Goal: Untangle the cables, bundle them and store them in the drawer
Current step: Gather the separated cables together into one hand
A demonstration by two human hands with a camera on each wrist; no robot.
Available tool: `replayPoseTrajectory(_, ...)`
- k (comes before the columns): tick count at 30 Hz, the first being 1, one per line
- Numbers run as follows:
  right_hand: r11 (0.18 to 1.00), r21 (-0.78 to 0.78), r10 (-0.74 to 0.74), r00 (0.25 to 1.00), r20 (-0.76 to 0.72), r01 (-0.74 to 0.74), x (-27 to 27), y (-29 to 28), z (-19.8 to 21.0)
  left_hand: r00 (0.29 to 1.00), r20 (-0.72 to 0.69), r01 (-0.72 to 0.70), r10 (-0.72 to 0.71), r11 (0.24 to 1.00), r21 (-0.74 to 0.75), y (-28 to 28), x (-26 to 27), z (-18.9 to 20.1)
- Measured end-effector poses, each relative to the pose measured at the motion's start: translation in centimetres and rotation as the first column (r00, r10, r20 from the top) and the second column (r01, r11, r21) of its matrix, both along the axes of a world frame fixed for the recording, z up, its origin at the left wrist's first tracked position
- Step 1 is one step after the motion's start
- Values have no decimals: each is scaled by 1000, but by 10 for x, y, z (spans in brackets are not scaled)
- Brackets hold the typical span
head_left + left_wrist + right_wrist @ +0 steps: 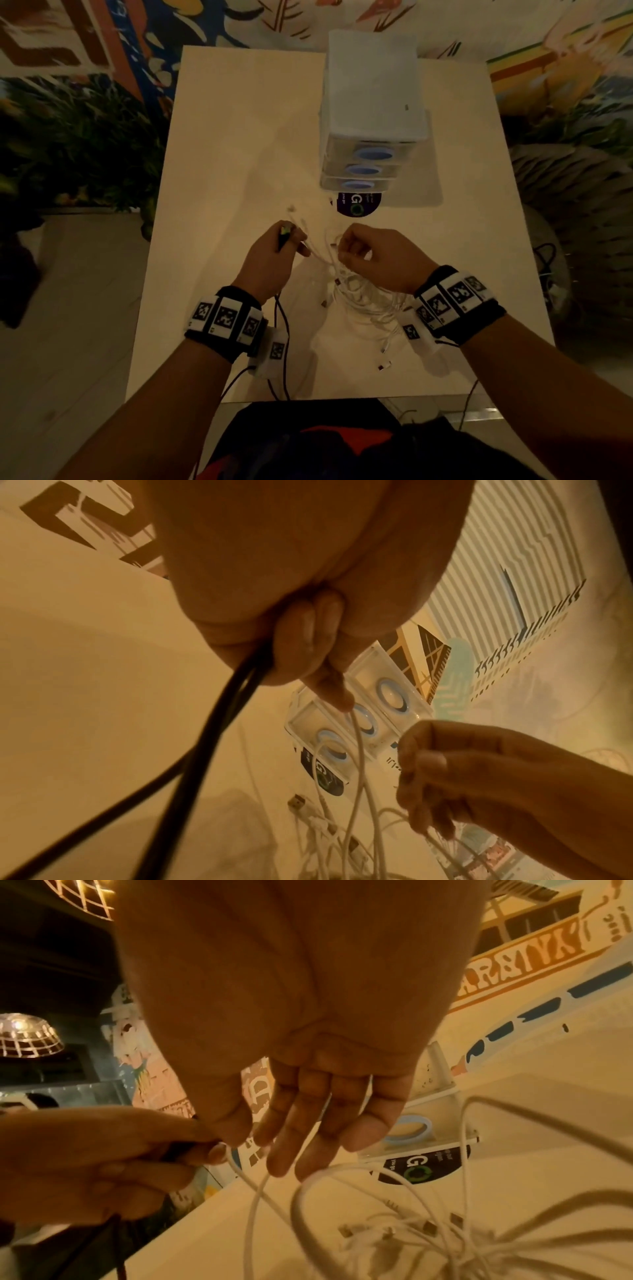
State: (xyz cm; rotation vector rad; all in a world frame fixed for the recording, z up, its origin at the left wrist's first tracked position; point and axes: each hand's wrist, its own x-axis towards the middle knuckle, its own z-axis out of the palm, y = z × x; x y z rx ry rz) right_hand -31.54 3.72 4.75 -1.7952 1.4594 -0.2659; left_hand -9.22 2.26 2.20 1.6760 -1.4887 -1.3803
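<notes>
Left hand gripping black cable, seemingly

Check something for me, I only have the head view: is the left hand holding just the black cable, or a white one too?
Observer: Both. In the right wrist view the left hand also pinches one of the white cables at its fingertips.
Operator: Is the black one a single strand in that fist?
Observer: No. The left wrist view shows two strands of the black cable leaving the fist side by side.
Operator: And the right hand, does it really have hold of anything?
Observer: Yes. From the left wrist view, white strands trail out from under the curled fingers of the right hand.
</notes>
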Motion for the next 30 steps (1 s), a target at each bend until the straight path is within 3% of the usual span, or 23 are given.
replayPoseTrajectory(5, 999, 34, 16, 979, -205, -9, -4, 9, -13, 999, -26, -26, 25, 999, -25, 3, 5, 5)
replayPoseTrajectory(13, 991, 70, 129, 928, -350, -111, 11, 0, -21, 999, -7, -44, 44, 999, 1, 8, 6, 8)
replayPoseTrajectory(18, 994, -103, 26, 984, -175, -44, 4, 3, -19, 995, 49, -87, 84, 994, 62, 6, 17, 8)
replayPoseTrajectory(22, 962, -271, -26, 989, -146, -15, 2, 6, -11, 983, 173, -66, 58, 997, 41, 5, 23, 15)
replayPoseTrajectory(24, 950, -311, -18, 988, -154, -31, 7, 7, -3, 986, 161, -46, 43, 999, 19, 8, 13, 26)
replayPoseTrajectory(30, 949, -299, 66, 991, -119, -99, 20, 10, 13, 945, 285, 195, -159, 975, -104, 14, -14, 31)
